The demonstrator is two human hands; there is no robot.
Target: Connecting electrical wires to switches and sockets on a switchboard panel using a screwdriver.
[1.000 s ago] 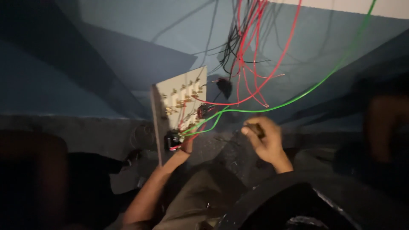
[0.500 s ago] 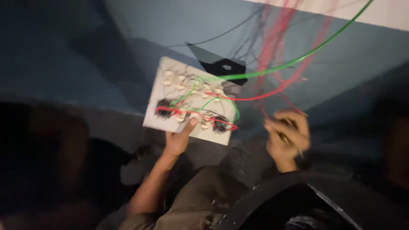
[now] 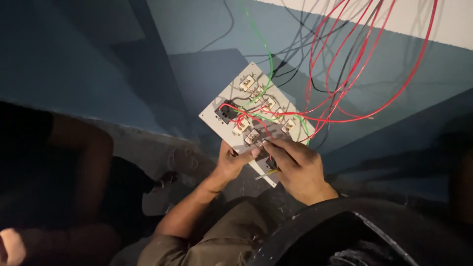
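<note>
Gripping the lower edge of the switch panel point(image 3: 256, 118) with the left hand point(image 3: 231, 160), the right hand point(image 3: 295, 165) pinches a small screwdriver point(image 3: 266, 172) near its bottom corner, where a slip could tug red wires point(image 3: 354, 74) loose.

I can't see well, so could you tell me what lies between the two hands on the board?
In the head view, only a small screwdriver shows between the left hand and right hand, against the board.

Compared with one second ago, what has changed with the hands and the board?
The right hand moved in from the side onto the switch board, which now faces the camera instead of standing edge-on. The left hand still holds its lower edge; red and green wires remain attached.
</note>
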